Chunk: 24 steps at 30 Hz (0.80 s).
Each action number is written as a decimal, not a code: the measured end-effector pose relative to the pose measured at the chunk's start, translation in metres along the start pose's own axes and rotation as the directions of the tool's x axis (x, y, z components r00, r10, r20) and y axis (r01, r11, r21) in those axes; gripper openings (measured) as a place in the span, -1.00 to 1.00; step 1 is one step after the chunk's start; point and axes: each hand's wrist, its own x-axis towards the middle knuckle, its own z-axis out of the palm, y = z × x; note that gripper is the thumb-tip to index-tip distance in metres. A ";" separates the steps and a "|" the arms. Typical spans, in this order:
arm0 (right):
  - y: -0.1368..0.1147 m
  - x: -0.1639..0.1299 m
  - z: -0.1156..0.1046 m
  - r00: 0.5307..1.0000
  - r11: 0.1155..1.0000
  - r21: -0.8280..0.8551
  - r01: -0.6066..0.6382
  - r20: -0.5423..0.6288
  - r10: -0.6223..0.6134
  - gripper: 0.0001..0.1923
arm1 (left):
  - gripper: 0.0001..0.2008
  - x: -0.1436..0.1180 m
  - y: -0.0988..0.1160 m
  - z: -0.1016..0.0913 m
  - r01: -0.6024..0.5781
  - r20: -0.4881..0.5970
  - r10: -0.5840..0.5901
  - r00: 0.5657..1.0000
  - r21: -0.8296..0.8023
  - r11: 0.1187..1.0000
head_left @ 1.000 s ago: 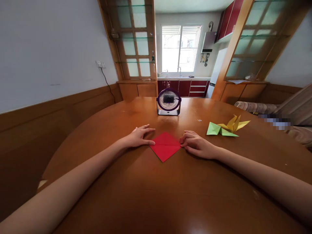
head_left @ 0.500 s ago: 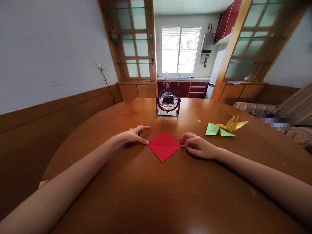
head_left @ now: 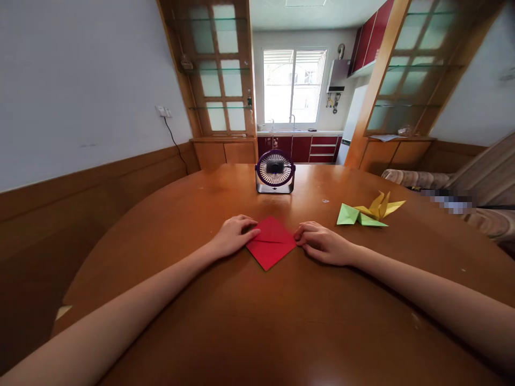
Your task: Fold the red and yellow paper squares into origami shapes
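A red sheet of folding paper (head_left: pixel 270 252) lies on the table as a diamond, one corner toward me, with a crease running across its middle. My left hand (head_left: pixel 237 233) rests over its left corner; the thumb lies on the paper and the fingers stretch along the upper left edge, apart from the thumb. At the right corner, my right hand (head_left: pixel 319 244) has its fingers curled and pinched on the paper's tip. That tip is partly hidden by the fingertips.
Beyond the paper stands a small purple desk fan (head_left: pixel 275 171). To the right lie a green folded paper piece (head_left: pixel 348 214) and a yellow folded paper bird (head_left: pixel 380 206). The brown wooden table (head_left: pixel 257 332) has a rounded edge.
My left hand has slid inward and over the paper's left corner; its fingers, spread wider before, are now closer to the thumb. My right hand stays at the right corner. The view shifted slightly.
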 end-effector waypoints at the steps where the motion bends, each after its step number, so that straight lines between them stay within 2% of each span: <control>1: 0.000 0.000 0.000 1.000 1.000 -0.005 0.002 0.002 -0.002 -0.82 | -0.57 -0.002 0.007 0.003 -0.025 0.009 0.025 1.000 0.101 0.995; 4: 0.000 0.000 0.001 1.000 1.000 -0.017 0.000 0.009 0.000 -0.82 | -0.56 -0.005 0.020 0.009 -0.025 0.019 0.021 1.000 0.269 0.963; 8: -0.001 0.001 0.000 1.000 0.999 -0.031 -0.010 0.020 0.011 -0.82 | -0.63 -0.005 0.023 0.009 -0.032 0.021 0.027 0.999 0.256 0.966; 11: -0.003 0.001 -0.001 1.000 0.999 -0.038 -0.014 0.026 0.015 -0.82 | -0.71 -0.003 0.022 0.008 -0.015 0.002 0.015 1.000 0.134 0.991; 15: -0.003 0.001 -0.001 0.999 0.998 -0.058 -0.019 0.024 0.021 -0.84 | -0.72 -0.003 0.023 0.007 0.067 -0.027 -0.070 0.997 -0.104 0.992; 20: -0.002 0.001 0.000 0.999 0.996 -0.076 -0.042 0.005 0.042 -0.87 | -0.72 -0.005 0.023 0.008 0.044 -0.080 -0.076 0.994 -0.350 0.936; 24: 0.002 0.003 0.002 0.992 0.990 -0.074 -0.122 -0.051 0.118 -0.80 | -0.67 -0.005 0.025 0.009 -0.001 -0.096 -0.054 0.994 -0.501 0.865</control>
